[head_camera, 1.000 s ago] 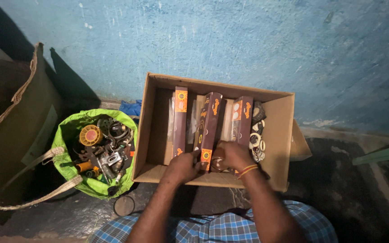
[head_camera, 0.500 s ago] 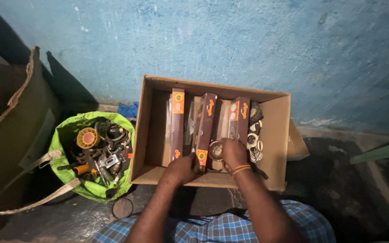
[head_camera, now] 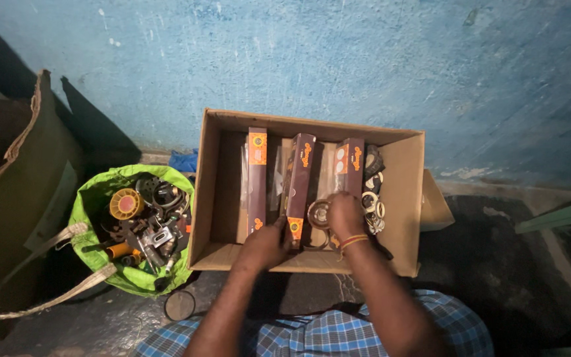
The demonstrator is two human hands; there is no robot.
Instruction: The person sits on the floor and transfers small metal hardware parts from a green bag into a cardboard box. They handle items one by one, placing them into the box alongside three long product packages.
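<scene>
An open cardboard box (head_camera: pixel 410 198) sits on the floor against a blue wall. Inside stand three long dark brown cartons with orange ends: a left one (head_camera: pixel 256 178), a middle one (head_camera: pixel 299 175) and a right one (head_camera: pixel 349 162). My left hand (head_camera: pixel 264 246) rests at the near end of the middle carton, fingers on it. My right hand (head_camera: pixel 345 215) is closed around a round metal bearing (head_camera: pixel 318 213) between the middle and right cartons. An orange band circles that wrist. Several metal rings (head_camera: pixel 372 201) lie at the box's right side.
A green bag (head_camera: pixel 94 198) at the left holds metal parts and a yellow round piece (head_camera: pixel 126 203). A brown sack (head_camera: pixel 31 178) leans further left. A dark round lid (head_camera: pixel 180 305) lies on the floor by the bag. A green edge (head_camera: pixel 563 215) shows at right.
My right hand has moved a little further into the box and now grips the round bearing. My left hand stays at the near end of the middle carton.
</scene>
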